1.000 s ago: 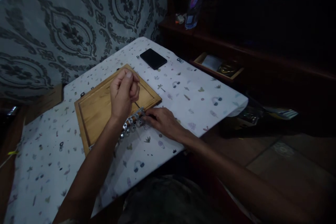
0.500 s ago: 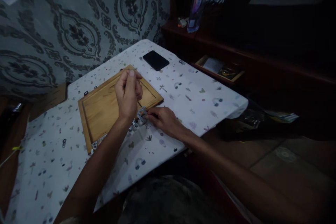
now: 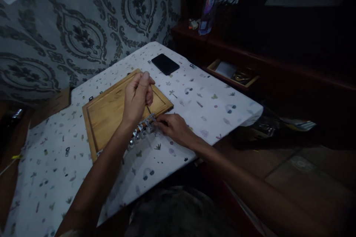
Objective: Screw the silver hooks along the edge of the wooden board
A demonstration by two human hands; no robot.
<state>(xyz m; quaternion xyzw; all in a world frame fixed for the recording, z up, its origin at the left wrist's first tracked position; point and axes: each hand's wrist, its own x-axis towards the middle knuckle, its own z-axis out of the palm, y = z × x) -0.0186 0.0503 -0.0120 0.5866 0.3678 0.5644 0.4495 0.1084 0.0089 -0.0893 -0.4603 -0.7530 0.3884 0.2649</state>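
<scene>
A wooden panel (image 3: 108, 107) with a raised frame lies flat on the table. Along its near edge sits a row of several shiny metal fittings (image 3: 141, 127), which look like hinges. My left hand (image 3: 139, 94) is closed in a fist above the panel, around what appears to be a screwdriver (image 3: 148, 110); only its thin shaft shows, its tip down at the rightmost fitting. At that same fitting (image 3: 151, 117), the thumb and fingers of my right hand (image 3: 174, 126) pinch its outer side. My left forearm covers part of the panel's near edge.
A patterned white cloth covers the table (image 3: 211, 103). Behind the panel lies a black phone (image 3: 165, 63). To the right, a dark cabinet has an open drawer (image 3: 233, 74), and a bottle (image 3: 208, 7) stands on top. A patterned wall (image 3: 83, 33) borders the far side.
My left fist has shifted slightly to the right, with the shaft in it, and more of the metal fittings now show below it. My right hand stays at nearly the same spot.
</scene>
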